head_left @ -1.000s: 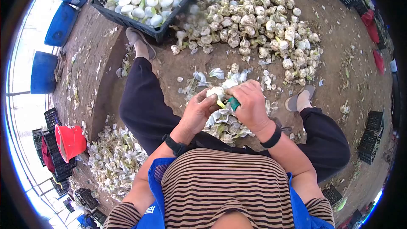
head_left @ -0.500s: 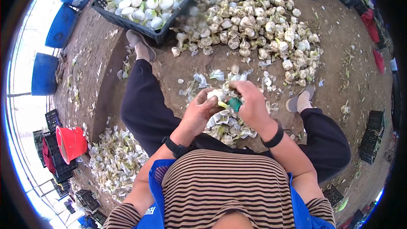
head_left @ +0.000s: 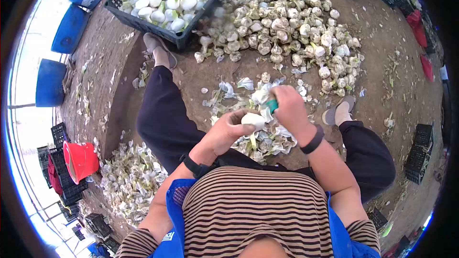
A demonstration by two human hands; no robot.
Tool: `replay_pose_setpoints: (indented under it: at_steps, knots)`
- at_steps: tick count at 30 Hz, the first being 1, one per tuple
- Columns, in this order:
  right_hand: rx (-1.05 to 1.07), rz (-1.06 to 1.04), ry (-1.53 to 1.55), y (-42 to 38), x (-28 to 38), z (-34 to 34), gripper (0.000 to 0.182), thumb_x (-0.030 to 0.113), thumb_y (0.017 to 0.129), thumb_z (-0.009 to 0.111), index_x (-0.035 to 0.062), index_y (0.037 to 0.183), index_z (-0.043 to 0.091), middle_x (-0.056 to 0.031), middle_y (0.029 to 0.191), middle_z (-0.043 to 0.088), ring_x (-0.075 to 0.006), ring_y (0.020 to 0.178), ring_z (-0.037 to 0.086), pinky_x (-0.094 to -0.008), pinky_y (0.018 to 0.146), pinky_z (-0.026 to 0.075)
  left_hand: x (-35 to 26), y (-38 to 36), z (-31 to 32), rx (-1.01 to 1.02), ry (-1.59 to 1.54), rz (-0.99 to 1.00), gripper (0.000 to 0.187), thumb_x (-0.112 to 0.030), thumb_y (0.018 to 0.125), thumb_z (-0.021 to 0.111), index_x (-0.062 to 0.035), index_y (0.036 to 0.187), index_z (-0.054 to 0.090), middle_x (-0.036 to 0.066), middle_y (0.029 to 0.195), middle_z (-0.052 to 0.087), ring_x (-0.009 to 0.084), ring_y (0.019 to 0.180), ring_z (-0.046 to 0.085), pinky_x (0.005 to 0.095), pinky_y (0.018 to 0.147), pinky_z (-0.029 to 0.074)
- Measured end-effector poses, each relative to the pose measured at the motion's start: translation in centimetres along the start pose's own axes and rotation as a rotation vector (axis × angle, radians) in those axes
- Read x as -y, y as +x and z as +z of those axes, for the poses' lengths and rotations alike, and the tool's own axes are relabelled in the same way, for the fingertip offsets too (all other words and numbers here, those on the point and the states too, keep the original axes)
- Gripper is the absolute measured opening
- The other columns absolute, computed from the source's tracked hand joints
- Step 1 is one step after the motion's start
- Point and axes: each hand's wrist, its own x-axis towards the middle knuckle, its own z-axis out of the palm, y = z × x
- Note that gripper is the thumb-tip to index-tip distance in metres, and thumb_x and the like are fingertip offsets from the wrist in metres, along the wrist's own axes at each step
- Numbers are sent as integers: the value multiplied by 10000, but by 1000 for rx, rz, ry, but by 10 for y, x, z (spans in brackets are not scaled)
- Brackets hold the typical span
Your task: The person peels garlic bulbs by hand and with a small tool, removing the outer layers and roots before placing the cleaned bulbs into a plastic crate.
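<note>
A smooth white garlic bulb [head_left: 253, 122] rests in my left hand [head_left: 224, 131], with the thumb and fingers closed around it. Up and to the right, apart from the bulb, my right hand [head_left: 288, 110] is curled closed on loose white garlic skin [head_left: 261, 95]. Something green [head_left: 272, 105] shows at its thumb; whether it is a wrap or a tool's handle I cannot make out. Beneath both hands lies a heap of peeled garlic skins [head_left: 270, 145] on the ground between my legs.
Unpeeled garlic bulbs [head_left: 282, 24] are piled ahead on the dirt floor. A black crate [head_left: 189, 38] of white peeled bulbs stands ahead left. More skins [head_left: 129, 181] and a red bucket [head_left: 81, 161] lie to the left, with blue barrels [head_left: 50, 83] beyond.
My hands have moved apart: the right went up and right with the skin, while the left turned the bulb. The green stem end seen before no longer shows, and the bulb looks bare.
</note>
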Motion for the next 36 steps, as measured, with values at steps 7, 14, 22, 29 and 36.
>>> replay_pose_setpoints:
  at_steps: [7,14,22,29,36]
  knots:
    - [144,401,653,-9,23,-17,296,-1,717,615,27,1008,569,-151,880,625,-311,801,611,-326,713,485,4,10,-2,-240,237,233,438,52,752,660,4,1153,490,68,1029,588,126,936,577,262,806,476]
    - [83,-52,268,-13,34,-7,216,7,706,588,29,919,612,-128,898,634,-301,838,602,-374,732,497,1,9,7,-450,975,335,477,2,648,734,-12,1103,594,70,987,633,132,900,596,273,800,477]
    - [225,125,-95,-30,-28,37,119,8,715,530,48,825,515,-137,790,596,-320,757,584,-410,679,475,1,10,12,-217,525,243,409,-44,794,619,2,1186,511,61,1033,589,127,917,587,242,773,481]
    - [564,487,-33,-34,-76,82,239,14,729,520,134,918,605,-152,753,628,-342,775,601,-433,717,466,-36,108,-36,-470,-261,-141,221,-198,939,423,-39,1069,504,130,982,593,240,838,613,370,714,529]
    - [307,322,-57,16,-143,147,368,38,765,522,68,1132,532,-195,1130,518,-368,992,519,-421,852,449,-280,207,-74,-188,-324,608,570,-365,988,290,94,1320,222,314,1232,445,378,1095,527,396,952,472]
